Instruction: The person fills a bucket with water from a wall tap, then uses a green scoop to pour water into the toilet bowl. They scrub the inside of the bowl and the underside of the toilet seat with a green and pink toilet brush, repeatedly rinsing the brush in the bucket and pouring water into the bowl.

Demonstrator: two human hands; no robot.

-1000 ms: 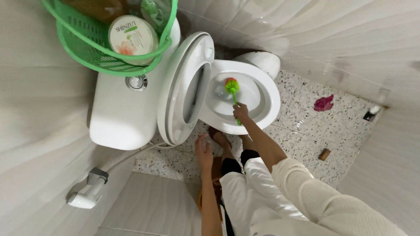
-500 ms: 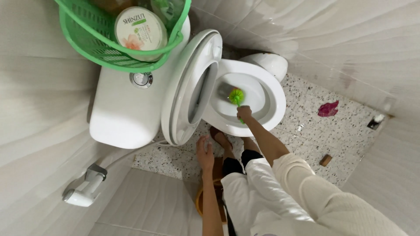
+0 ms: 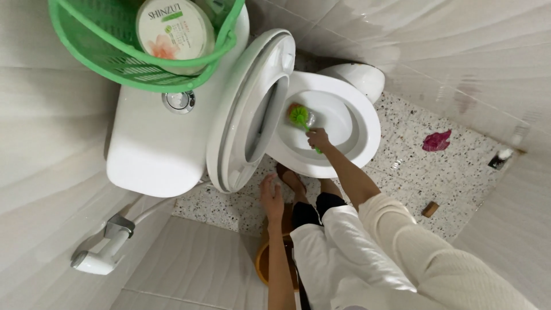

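From my remote seat I saw the person wore a cream ribbed knit sleeve pushed up the right forearm, a white garment over dark shorts, both hands, left hand (image 3: pixel 271 199) and right hand (image 3: pixel 319 138), ungloved, and bare feet

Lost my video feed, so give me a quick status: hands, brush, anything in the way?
Right hand gripping green toilet brush, bristles inside toilet bowl. Left hand empty, hanging beside the bowl. Raised seat and lid close beside the brush.
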